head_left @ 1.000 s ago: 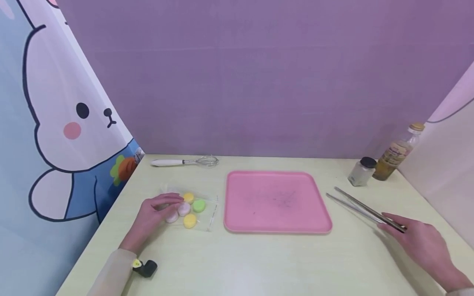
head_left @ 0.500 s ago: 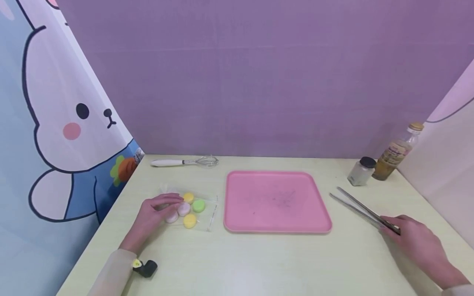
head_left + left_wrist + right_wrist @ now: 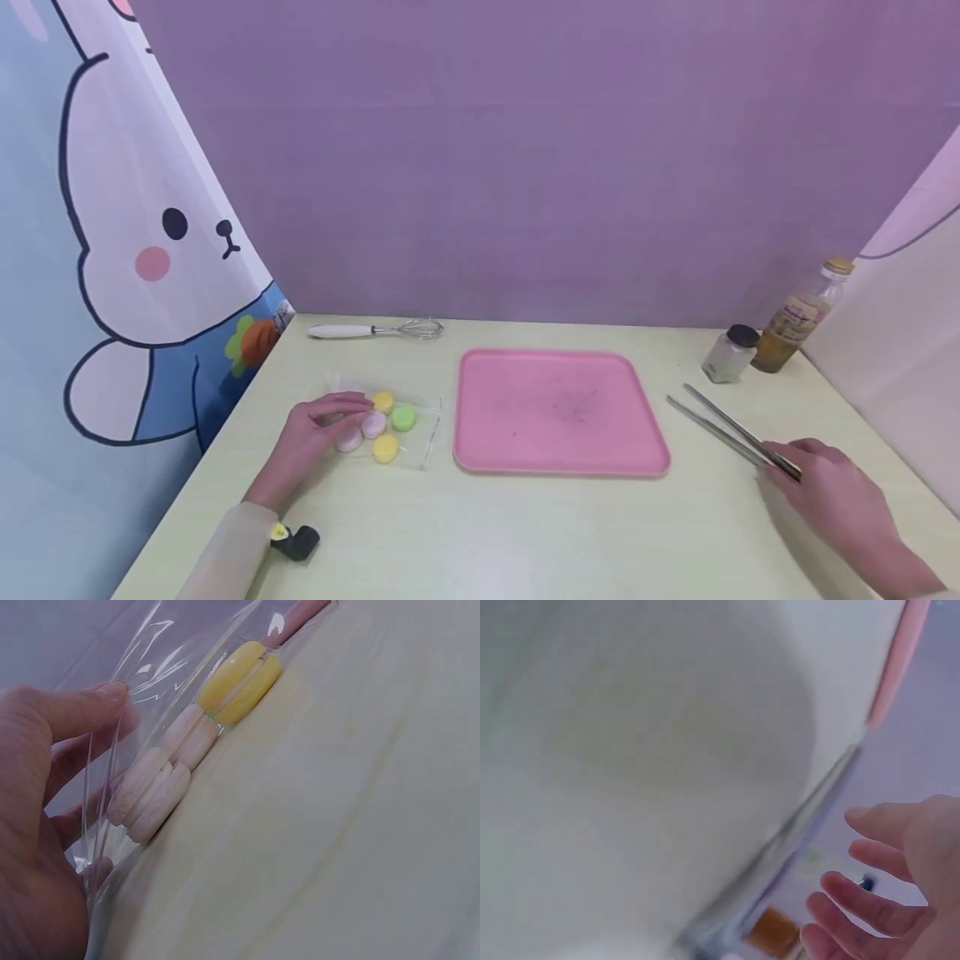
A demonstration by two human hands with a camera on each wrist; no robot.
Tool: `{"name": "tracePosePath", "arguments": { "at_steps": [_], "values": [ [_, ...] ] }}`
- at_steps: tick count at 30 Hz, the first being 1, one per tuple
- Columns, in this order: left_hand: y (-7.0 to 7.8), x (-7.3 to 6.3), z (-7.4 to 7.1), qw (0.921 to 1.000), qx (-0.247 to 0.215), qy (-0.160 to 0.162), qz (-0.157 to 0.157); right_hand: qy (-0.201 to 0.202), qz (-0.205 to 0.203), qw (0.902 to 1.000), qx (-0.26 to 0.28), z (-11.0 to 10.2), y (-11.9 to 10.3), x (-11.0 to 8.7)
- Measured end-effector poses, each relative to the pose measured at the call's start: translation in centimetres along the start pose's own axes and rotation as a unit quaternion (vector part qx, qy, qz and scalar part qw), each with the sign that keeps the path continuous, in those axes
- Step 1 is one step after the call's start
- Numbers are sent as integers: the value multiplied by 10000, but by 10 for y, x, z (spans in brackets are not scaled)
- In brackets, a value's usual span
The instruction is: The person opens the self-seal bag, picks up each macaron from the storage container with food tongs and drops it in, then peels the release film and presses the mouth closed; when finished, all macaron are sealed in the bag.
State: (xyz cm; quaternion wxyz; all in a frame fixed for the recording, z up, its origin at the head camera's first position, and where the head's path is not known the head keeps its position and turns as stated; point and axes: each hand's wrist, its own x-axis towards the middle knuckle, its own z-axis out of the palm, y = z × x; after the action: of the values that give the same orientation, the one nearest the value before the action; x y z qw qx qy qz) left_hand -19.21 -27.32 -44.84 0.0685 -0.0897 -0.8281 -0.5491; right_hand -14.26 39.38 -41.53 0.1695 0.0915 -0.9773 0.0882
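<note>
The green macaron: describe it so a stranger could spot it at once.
Find the pink tray in the head view. Left of it lies a clear bag. Inside, the green macaron sits nearest the tray; visible neighbours are yellow or lilac.

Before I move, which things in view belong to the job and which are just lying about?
Likely part of the job:
macarons and clear bag, at the left hand
metal tongs, at the right hand
pink tray, between the hands

Apparently just lying about:
whisk
black-lidded jar
bottle
</note>
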Motion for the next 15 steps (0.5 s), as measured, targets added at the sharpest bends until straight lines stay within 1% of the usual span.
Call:
{"name": "tracePosePath", "arguments": {
  "at_steps": [4, 8, 10, 13, 15],
  "values": [
    [0, 1, 1, 10000, 75, 10, -59, 376, -221, 9988, 218, -6, -30, 3],
    [1, 1, 1, 9999, 138, 1, -96, 740, -618, 9946, 396, -8, -68, 9],
    [1, 2, 1, 9999, 117, -9, -94, 948, -850, 9908, 456, -7, -88, 11],
    [2, 2, 1, 9999, 96, -12, -105, 969, -1076, 9872, 664, -3, -119, 13],
    [3, 2, 2, 9999, 62, -11, -102, 806, -1144, 9860, 906, 0, -140, 14]
  ]
}}
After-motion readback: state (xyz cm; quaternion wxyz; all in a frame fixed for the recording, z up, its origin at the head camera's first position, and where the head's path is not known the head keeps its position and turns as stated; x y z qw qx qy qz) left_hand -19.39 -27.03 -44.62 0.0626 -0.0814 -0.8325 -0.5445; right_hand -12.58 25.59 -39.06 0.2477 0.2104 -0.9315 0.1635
